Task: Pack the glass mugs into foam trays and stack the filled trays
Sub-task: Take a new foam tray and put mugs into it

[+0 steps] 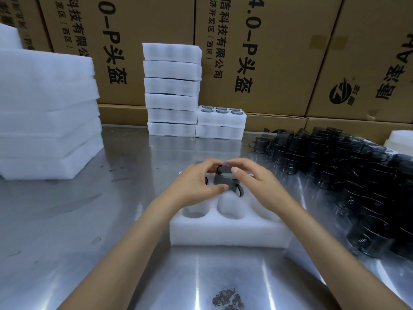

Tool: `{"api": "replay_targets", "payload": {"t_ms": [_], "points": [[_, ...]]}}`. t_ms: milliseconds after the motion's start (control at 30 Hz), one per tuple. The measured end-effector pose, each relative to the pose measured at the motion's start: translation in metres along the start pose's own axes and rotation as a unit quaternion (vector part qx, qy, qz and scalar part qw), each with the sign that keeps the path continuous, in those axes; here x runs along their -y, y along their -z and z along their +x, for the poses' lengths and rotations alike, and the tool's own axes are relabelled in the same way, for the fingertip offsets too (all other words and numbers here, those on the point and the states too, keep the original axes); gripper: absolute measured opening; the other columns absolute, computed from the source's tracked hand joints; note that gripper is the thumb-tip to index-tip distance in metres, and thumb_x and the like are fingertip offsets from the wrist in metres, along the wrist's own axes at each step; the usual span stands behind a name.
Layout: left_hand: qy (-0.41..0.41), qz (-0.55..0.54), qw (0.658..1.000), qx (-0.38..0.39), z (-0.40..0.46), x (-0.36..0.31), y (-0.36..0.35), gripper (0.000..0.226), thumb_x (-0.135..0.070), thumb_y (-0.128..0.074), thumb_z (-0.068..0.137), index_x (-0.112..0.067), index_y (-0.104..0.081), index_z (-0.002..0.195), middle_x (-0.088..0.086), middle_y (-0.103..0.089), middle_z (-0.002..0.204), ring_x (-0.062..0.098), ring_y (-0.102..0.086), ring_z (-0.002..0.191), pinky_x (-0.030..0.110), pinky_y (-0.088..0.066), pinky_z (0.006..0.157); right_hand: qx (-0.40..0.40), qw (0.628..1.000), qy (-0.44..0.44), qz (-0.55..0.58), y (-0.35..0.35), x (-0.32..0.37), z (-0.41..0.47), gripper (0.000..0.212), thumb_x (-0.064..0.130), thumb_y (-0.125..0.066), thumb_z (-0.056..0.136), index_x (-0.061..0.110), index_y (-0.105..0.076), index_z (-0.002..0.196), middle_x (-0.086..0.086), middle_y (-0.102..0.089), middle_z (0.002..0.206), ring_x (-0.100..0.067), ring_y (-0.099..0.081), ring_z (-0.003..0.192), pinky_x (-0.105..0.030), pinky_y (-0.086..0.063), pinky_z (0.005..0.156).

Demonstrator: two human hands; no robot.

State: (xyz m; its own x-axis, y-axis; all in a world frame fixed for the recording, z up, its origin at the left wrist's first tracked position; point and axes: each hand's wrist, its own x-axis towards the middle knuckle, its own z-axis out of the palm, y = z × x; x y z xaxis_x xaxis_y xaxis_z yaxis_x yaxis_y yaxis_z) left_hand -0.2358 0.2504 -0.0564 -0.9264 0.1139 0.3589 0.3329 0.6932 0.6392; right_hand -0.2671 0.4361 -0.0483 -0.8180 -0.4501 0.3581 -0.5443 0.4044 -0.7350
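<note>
Both hands hold one dark glass mug over the far row of the foam tray, which sits near the middle of the tabletop. The left hand pinches the mug from its left side, and the right hand curls over its rim from the right — so the grip is tight on the mug from both sides.

The mug is tilted, its open mouth turned up and away toward the far edge. The hole it should drop into looks to be right under it, in the far row. To go in, I think the mug must be tipped upright and pushed straight down.

The two near holes are empty. More mugs wait in a pile at the right edge, closer to the right hand. Filled trays stand stacked at the far edge.
</note>
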Motion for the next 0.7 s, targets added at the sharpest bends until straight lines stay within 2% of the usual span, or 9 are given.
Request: {"api": "replay_targets", "payload": {"t_ms": [133,233,300,400,500,600,700], "points": [[0.008,0.013,1.0,0.008,0.0,0.0,0.0,0.051,-0.038,-0.07,0.08,-0.033,-0.049,0.127,-0.019,-0.059,0.118,0.0,-0.052,0.114,0.019,-0.042,0.087,-0.01,1.0,-0.006,0.014,0.001,0.0,-0.001,0.025,0.037,-0.045,0.098,0.039,-0.058,0.118,0.027,-0.059,0.115,0.016,-0.048,0.108,-0.012,-0.036,0.086],[0.002,0.04,0.999,0.01,-0.002,-0.001,0.003,0.062,-0.041,-0.066,0.083,-0.032,-0.04,0.139,-0.018,-0.048,0.137,0.003,-0.043,0.127,0.017,-0.034,0.097,-0.006,1.0,-0.014,0.017,0.002,0.0,-0.004,0.034,0.036,-0.041,0.099,0.036,-0.052,0.132,0.023,-0.051,0.133,0.009,-0.042,0.123,-0.017,-0.031,0.1],[-0.015,0.061,0.998,0.014,-0.006,-0.001,0.005,0.066,-0.039,-0.061,0.086,-0.031,-0.032,0.145,-0.016,-0.037,0.147,0.003,-0.032,0.135,0.016,-0.025,0.103,0.042,0.997,-0.002,-0.061,0.001,0.0,-0.006,0.043,0.034,-0.038,0.101,0.03,-0.039,0.143,0.02,-0.035,0.147,0.005,-0.028,0.136,-0.018,-0.02,0.111],[-0.022,0.138,0.987,0.078,-0.011,-0.004,0.005,0.068,-0.044,-0.048,0.084,-0.03,-0.028,0.148,-0.014,-0.031,0.152,0.002,-0.019,0.142,0.018,-0.017,0.107,0.143,0.968,0.01,-0.207,-0.004,-0.003,-0.006,0.05,0.035,-0.031,0.102,0.029,-0.02,0.15,0.023,-0.009,0.155,0.007,-0.009,0.141,-0.014,-0.006,0.113],[-0.004,0.199,0.972,0.127,-0.011,-0.007,0.004,0.073,-0.049,-0.034,0.079,-0.026,-0.027,0.148,-0.012,-0.027,0.154,0.005,-0.012,0.144,0.028,-0.01,0.114,0.187,0.954,-0.019,-0.234,-0.005,-0.003,-0.003,0.05,0.037,-0.026,0.102,0.032,-0.015,0.151,0.023,-0.005,0.156,0.007,-0.004,0.141,-0.021,-0.006,0.116],[-0.009,0.236,0.961,0.145,-0.01,-0.008,0.004,0.066,-0.047,-0.035,0.09,-0.024,-0.021,0.15,-0.01,-0.014,0.158,0.006,-0.004,0.145,0.032,-0.003,0.116,0.2,0.947,-0.023,-0.251,-0.006,-0.003,-0.001,0.051,0.037,-0.023,0.102,0.031,-0.012,0.151,0.022,-0.002,0.156,0.006,-0.001,0.142,-0.025,-0.006,0.118],[-0.005,0.25,0.956,0.154,-0.011,-0.009,0.004,0.064,-0.042,-0.038,0.094,-0.025,-0.015,0.151,-0.011,-0.008,0.159,0.004,0.0,0.145,0.033,0.0,0.116,0.2,0.944,-0.022,-0.262,-0.006,-0.002,-0.002,0.052,0.037,-0.022,0.101,0.03,-0.011,0.151,0.021,-0.002,0.157,0.006,0.0,0.142,-0.024,-0.006,0.117]]}}
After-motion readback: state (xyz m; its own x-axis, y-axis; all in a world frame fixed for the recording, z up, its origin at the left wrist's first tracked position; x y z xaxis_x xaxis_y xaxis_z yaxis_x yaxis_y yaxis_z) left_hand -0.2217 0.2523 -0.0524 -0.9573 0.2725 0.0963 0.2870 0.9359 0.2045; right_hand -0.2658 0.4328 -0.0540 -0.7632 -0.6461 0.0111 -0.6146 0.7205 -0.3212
